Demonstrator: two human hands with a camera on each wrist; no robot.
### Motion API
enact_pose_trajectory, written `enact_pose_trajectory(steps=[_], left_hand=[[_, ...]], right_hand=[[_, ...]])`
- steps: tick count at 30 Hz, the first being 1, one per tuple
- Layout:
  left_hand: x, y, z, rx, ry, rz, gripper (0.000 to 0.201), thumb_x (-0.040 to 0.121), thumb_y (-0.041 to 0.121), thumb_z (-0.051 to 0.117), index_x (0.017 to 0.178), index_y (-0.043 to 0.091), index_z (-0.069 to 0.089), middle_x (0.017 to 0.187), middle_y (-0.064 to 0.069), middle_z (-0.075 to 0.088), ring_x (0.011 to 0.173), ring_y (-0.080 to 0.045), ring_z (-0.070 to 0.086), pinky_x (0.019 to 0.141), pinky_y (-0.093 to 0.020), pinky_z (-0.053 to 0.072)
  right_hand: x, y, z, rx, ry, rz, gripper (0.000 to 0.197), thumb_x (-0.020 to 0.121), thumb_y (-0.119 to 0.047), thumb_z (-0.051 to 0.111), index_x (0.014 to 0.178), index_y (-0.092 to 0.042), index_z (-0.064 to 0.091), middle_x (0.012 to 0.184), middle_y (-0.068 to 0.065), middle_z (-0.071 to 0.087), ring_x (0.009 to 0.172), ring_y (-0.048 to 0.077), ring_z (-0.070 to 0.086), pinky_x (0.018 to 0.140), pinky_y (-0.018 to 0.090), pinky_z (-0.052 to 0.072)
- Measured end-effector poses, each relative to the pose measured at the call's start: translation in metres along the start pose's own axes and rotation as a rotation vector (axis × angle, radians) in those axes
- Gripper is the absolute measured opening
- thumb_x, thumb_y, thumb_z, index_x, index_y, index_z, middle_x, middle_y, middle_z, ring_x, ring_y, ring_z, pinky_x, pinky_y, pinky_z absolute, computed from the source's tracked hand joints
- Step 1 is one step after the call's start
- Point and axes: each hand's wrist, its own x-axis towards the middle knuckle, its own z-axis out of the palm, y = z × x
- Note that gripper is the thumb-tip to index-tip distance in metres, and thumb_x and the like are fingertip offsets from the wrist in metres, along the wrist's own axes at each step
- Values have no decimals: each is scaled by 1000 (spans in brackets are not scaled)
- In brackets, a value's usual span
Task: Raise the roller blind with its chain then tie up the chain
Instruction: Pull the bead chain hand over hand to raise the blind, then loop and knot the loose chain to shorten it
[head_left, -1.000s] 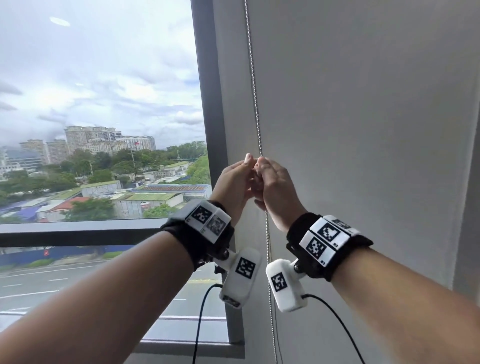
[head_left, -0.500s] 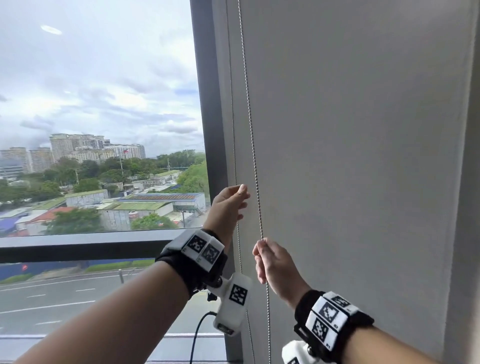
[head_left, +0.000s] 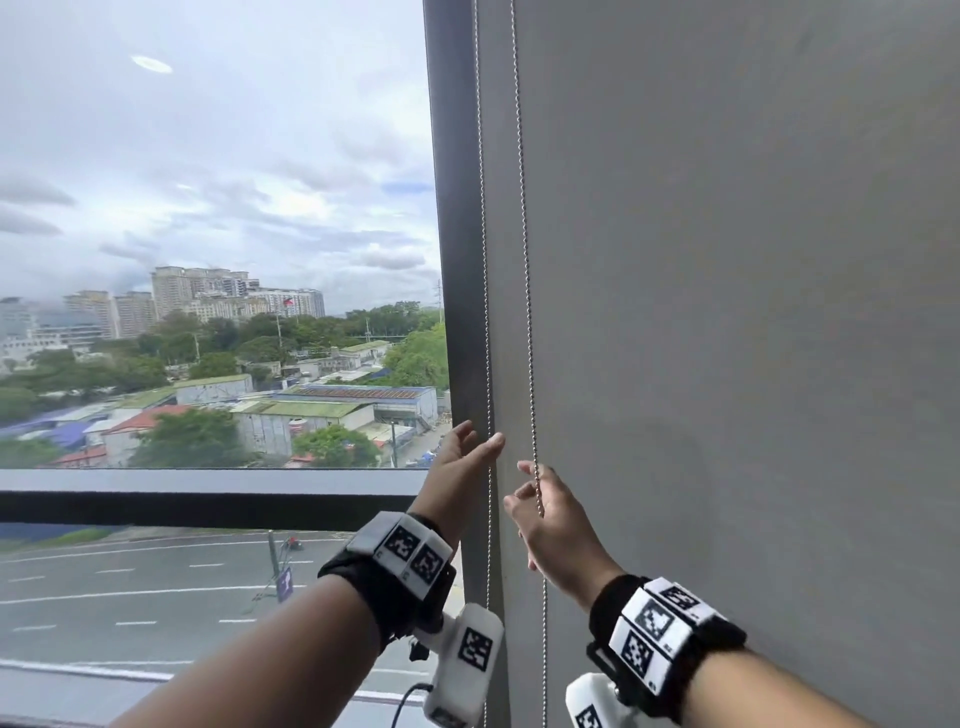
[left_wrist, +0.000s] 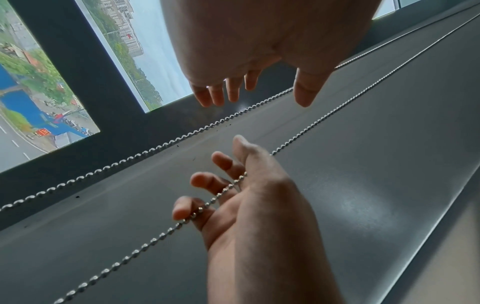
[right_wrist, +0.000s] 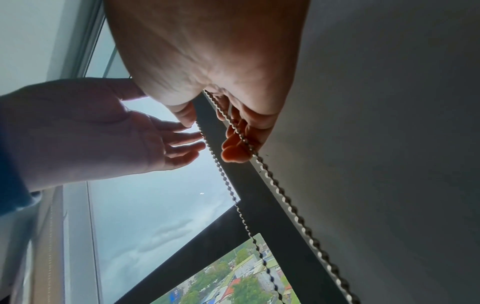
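Observation:
The grey roller blind (head_left: 727, 312) hangs down over the pane on the right. Its bead chain hangs as two strands: a left strand (head_left: 483, 260) along the blind's edge and a right strand (head_left: 525, 260) over the fabric. My left hand (head_left: 467, 449) is open with straight fingers beside the left strand, which passes between thumb and fingers (left_wrist: 221, 92) without being gripped. My right hand (head_left: 543, 512) sits lower, and its loosely curled fingers (left_wrist: 205, 183) hook the right strand (left_wrist: 324, 117). The right wrist view shows that strand (right_wrist: 285, 201) running through the curled fingertips (right_wrist: 233, 152).
A dark vertical window frame (head_left: 452, 208) stands just left of the chain, with a horizontal rail (head_left: 208, 499) below the glass. The uncovered pane (head_left: 208, 208) on the left shows the city and a road. Wrist cameras hang under both wrists.
Both hands were together on the chain a second ago. The right hand then went down along its strand, while the left let go and opened beside the left strand.

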Motion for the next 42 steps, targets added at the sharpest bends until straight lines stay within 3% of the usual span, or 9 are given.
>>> enact_pose_trajectory(steps=[6, 11, 15, 18, 23, 29, 33, 37, 42], left_hand=[[21, -2, 3, -40, -8, 17, 59, 88, 18, 57, 141, 9, 32, 145, -9, 41, 133, -18, 40, 85, -15, 40], [32, -9, 8, -28, -19, 60, 49, 86, 12, 60, 132, 4, 44, 120, -9, 59, 106, -14, 56, 84, -16, 46], [36, -14, 9, 1, -3, 107, 28, 85, 12, 63, 113, 7, 60, 85, -3, 63, 76, -11, 57, 65, -18, 46], [37, -14, 4, 2, -9, 143, 14, 90, 10, 54, 96, 3, 65, 69, -7, 58, 65, -15, 61, 61, -21, 48], [32, -14, -7, -108, -16, 149, 23, 94, 7, 43, 79, 1, 60, 48, 4, 45, 43, -10, 47, 51, -22, 44], [17, -2, -23, -145, -149, 59, 27, 94, 10, 43, 71, 7, 56, 48, 2, 38, 40, -11, 30, 48, -25, 33], [5, 10, -21, -59, -230, 32, 29, 94, 12, 43, 68, 6, 53, 48, -4, 45, 38, -14, 38, 42, -23, 36], [-2, 21, -12, 18, -323, -18, 30, 95, 13, 41, 71, 3, 55, 60, -13, 65, 45, -19, 57, 50, -25, 48], [-4, 26, -4, 85, -311, -1, 24, 95, 13, 45, 89, -2, 62, 87, -18, 70, 66, -23, 70, 70, -33, 56]], right_hand=[[39, 4, 15, -55, -64, -47, 47, 97, -30, 48, 141, -15, 41, 124, 5, 54, 113, 19, 54, 95, 32, 43], [53, 15, 27, -42, -92, -183, 37, 101, -26, 41, 138, -18, 46, 131, -4, 56, 122, 10, 52, 102, 26, 40], [54, 23, 30, 19, -134, -114, 23, 103, -25, 36, 107, -16, 57, 98, -3, 65, 90, 8, 61, 77, 16, 44], [52, 32, 24, -37, -164, -52, 32, 103, -28, 35, 78, -18, 52, 68, -1, 58, 55, 4, 47, 58, 21, 38], [46, 35, -1, 147, -289, 113, 34, 98, -29, 47, 68, -14, 52, 57, 9, 56, 59, 21, 51, 63, 27, 45], [47, 16, -37, 295, -213, 360, 40, 83, -14, 60, 52, -25, 36, 48, -1, 27, 41, 16, 26, 47, 26, 27], [57, -24, -49, 416, -150, 392, 38, 80, -15, 57, 53, -27, 32, 49, -5, 18, 42, 14, 13, 47, 25, 13], [63, -75, -53, 460, -199, 346, 31, 83, -21, 54, 55, -25, 41, 49, -8, 22, 41, 11, 14, 45, 24, 10], [53, -120, -57, 457, -243, 308, 22, 91, -17, 39, 83, -10, 57, 55, -4, 35, 42, 9, 25, 37, 21, 19]])
